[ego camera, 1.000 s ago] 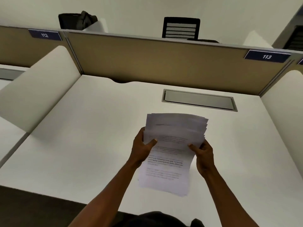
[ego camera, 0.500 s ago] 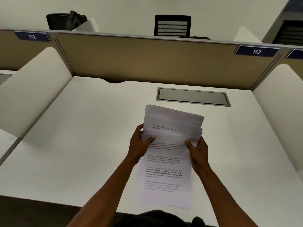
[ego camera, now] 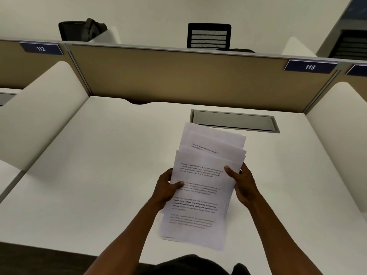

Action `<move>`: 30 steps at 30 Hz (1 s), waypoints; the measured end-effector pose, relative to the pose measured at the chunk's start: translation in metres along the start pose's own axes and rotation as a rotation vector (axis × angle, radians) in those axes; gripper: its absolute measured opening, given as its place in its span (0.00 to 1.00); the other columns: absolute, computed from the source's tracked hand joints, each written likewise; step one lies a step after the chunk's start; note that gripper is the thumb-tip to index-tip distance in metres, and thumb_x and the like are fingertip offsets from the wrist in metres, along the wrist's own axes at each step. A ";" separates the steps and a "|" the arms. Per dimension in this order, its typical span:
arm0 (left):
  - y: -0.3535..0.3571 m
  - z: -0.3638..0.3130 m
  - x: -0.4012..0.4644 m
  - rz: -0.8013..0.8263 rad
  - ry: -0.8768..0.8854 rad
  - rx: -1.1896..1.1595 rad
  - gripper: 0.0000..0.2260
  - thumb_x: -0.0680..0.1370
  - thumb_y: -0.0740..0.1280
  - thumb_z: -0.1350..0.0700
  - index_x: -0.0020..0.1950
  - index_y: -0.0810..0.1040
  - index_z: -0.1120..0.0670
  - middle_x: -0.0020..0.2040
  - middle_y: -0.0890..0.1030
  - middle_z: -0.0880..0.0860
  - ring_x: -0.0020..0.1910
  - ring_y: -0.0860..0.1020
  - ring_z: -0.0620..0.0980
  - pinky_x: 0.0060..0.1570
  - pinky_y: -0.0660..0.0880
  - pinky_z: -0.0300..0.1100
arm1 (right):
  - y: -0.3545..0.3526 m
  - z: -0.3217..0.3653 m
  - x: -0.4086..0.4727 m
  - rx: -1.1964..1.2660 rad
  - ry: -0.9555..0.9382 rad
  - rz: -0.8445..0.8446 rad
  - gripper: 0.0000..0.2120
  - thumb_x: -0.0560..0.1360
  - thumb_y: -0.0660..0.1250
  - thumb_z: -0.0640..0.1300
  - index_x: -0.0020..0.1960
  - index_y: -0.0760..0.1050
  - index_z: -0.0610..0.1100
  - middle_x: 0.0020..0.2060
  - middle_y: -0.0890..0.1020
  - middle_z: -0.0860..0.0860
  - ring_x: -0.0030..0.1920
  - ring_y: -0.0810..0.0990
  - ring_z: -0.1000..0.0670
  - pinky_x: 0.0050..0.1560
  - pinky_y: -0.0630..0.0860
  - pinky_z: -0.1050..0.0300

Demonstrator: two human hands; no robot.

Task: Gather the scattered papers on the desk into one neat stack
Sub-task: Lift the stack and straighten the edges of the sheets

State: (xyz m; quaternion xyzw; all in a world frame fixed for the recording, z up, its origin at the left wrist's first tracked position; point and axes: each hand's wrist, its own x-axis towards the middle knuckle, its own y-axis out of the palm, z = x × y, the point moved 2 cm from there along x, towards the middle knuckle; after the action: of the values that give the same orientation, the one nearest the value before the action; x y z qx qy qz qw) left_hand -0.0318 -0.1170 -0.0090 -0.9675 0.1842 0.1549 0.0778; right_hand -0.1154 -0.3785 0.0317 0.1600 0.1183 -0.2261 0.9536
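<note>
A bundle of white printed papers (ego camera: 200,191) hangs in the air above the white desk (ego camera: 95,175), tilted toward me. Its sheets are fanned at the far end, with several top edges offset from each other. My left hand (ego camera: 165,188) grips the bundle's left edge, thumb on the front page. My right hand (ego camera: 241,182) grips the right edge, thumb on top as well. No loose sheets lie on the desk.
A grey cable hatch (ego camera: 233,121) is set into the desk beyond the papers. A tan partition (ego camera: 178,76) with a blue label 113 (ego camera: 310,66) closes the back. White side dividers (ego camera: 39,112) flank the desk. A black chair (ego camera: 208,35) and bag (ego camera: 81,29) stand beyond.
The bundle has tipped toward me, so more of the printed front page shows. Both hands keep their grip on the side edges and have shifted slightly.
</note>
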 end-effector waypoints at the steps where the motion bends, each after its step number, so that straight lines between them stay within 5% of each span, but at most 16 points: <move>1: -0.002 0.000 0.001 -0.007 -0.015 -0.039 0.19 0.75 0.74 0.61 0.65 0.77 0.53 0.60 0.83 0.55 0.54 0.84 0.56 0.52 0.83 0.55 | -0.001 0.000 0.000 -0.018 0.042 0.078 0.27 0.69 0.76 0.39 0.66 0.73 0.50 0.56 0.84 0.47 0.54 0.84 0.45 0.45 0.83 0.48; 5: -0.007 0.007 0.004 -0.002 -0.072 -0.038 0.18 0.77 0.72 0.59 0.67 0.76 0.53 0.61 0.82 0.54 0.54 0.84 0.55 0.55 0.81 0.58 | -0.005 -0.016 -0.001 -0.141 0.089 0.127 0.35 0.66 0.77 0.33 0.69 0.70 0.49 0.58 0.83 0.44 0.56 0.83 0.43 0.46 0.83 0.45; 8: -0.007 0.007 0.004 0.006 -0.078 0.052 0.19 0.77 0.72 0.52 0.67 0.76 0.53 0.61 0.83 0.53 0.54 0.84 0.52 0.56 0.81 0.54 | -0.001 -0.020 0.001 -0.170 0.030 0.032 0.30 0.71 0.72 0.30 0.68 0.70 0.49 0.61 0.80 0.43 0.59 0.80 0.42 0.52 0.81 0.43; 11: -0.007 -0.008 0.004 -0.012 -0.028 0.030 0.20 0.76 0.73 0.48 0.66 0.78 0.53 0.59 0.84 0.53 0.53 0.85 0.52 0.55 0.82 0.54 | 0.011 -0.009 0.001 -0.145 -0.035 0.019 0.26 0.74 0.69 0.32 0.65 0.72 0.55 0.59 0.81 0.48 0.57 0.82 0.45 0.47 0.83 0.51; 16: -0.003 -0.058 0.005 -0.111 0.199 -0.113 0.17 0.77 0.73 0.52 0.64 0.78 0.53 0.56 0.85 0.53 0.50 0.86 0.53 0.45 0.84 0.48 | 0.031 0.032 -0.002 -0.105 -0.251 0.043 0.19 0.77 0.67 0.35 0.63 0.75 0.54 0.56 0.83 0.49 0.54 0.83 0.50 0.46 0.82 0.56; 21: -0.002 -0.083 0.008 -0.121 0.307 -0.225 0.15 0.74 0.74 0.50 0.59 0.82 0.52 0.54 0.86 0.51 0.51 0.85 0.53 0.47 0.84 0.47 | 0.041 0.063 -0.007 -0.035 -0.395 -0.003 0.12 0.77 0.68 0.44 0.60 0.77 0.52 0.55 0.84 0.51 0.53 0.83 0.50 0.47 0.81 0.59; 26: 0.005 -0.051 0.004 -0.084 0.266 -0.166 0.19 0.73 0.75 0.49 0.62 0.81 0.52 0.57 0.85 0.49 0.56 0.84 0.50 0.52 0.82 0.43 | 0.038 0.029 -0.014 -0.065 -0.335 -0.006 0.13 0.74 0.70 0.48 0.58 0.79 0.49 0.53 0.85 0.50 0.54 0.83 0.47 0.50 0.81 0.54; 30: 0.011 -0.038 0.003 -0.107 0.221 -0.064 0.13 0.74 0.74 0.46 0.58 0.82 0.45 0.53 0.86 0.44 0.53 0.84 0.45 0.44 0.80 0.35 | 0.032 -0.002 -0.012 -0.170 -0.255 -0.052 0.12 0.74 0.73 0.43 0.56 0.79 0.47 0.51 0.85 0.50 0.53 0.83 0.46 0.50 0.81 0.53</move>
State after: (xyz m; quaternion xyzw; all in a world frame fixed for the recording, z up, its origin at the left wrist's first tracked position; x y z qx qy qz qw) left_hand -0.0230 -0.1360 0.0248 -0.9891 0.1347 0.0485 0.0343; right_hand -0.1110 -0.3457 0.0412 0.0458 0.0193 -0.2584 0.9648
